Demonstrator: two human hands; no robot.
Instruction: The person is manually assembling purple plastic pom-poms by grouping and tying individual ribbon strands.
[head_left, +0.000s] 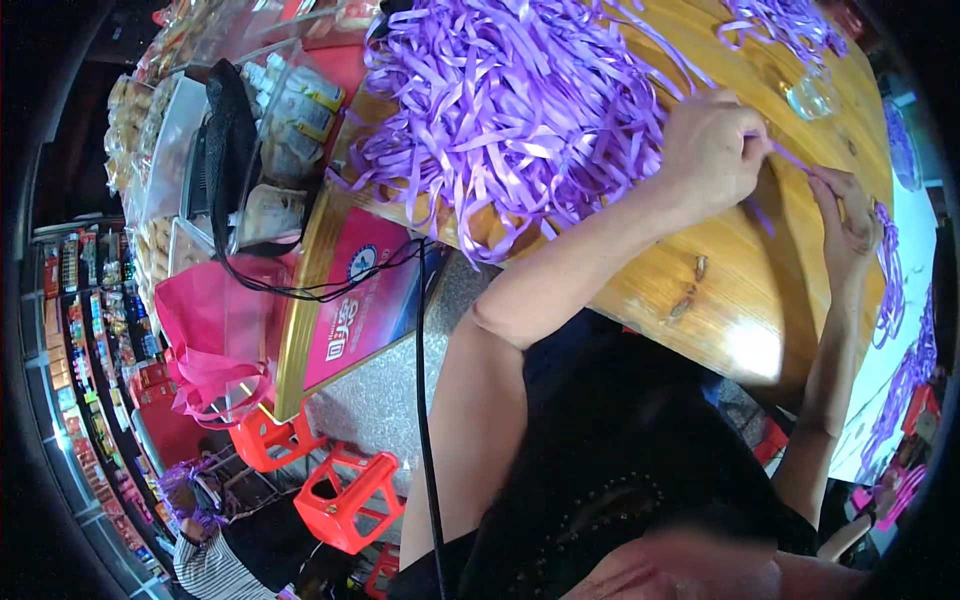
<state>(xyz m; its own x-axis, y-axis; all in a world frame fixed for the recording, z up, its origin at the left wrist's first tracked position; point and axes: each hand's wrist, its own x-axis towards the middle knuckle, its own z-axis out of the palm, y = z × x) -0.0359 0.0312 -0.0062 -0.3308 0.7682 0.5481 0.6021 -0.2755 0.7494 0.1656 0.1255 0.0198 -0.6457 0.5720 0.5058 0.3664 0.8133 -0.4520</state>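
A large heap of shiny purple ribbons (520, 110) covers the far left of the wooden table (640, 290). At its right edge my left hand (712, 148) is closed, its fingers curled tight around a thin purple ribbon (789, 155). That strip runs taut across a short gap to my right hand (848, 215), which pinches it between thumb and fingers. A loose purple end hangs just below my left hand. Both hands are held above the tabletop.
A small clear glass (812, 97) stands beyond my hands, near a second ribbon pile (785, 28). More ribbons (889, 275) hang at the right. Left are plastic bins of packages (300, 110), a pink bag (215, 320), a black cable (424, 400) and red stools (350, 500). Another person (240, 550) sits lower left.
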